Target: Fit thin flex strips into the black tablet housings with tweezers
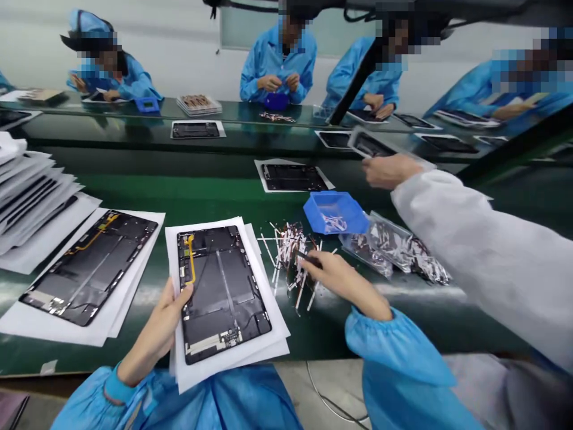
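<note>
A dark tablet housing (224,298) with a yellow flex cable lies on white sheets (280,334) at the table's front edge. My left hand (163,322) grips its left side, thumb on the housing's edge beside the cable. Over a loose pile of thin white and brown strips (289,254), my right hand (333,272) is closed on a dark, slim tool (308,258), probably tweezers. The tool's tip is among the strips. A blue tray (335,203) with a few strips in it stands just behind the pile.
Another open housing (94,266) lies on paper at left, beside a tall paper-layered stack (31,203). Bagged strips (403,245) are at right. Another person's white sleeve (470,239) reaches in from the right, holding a framed panel. A further housing (293,177) lies behind; co-workers sit opposite.
</note>
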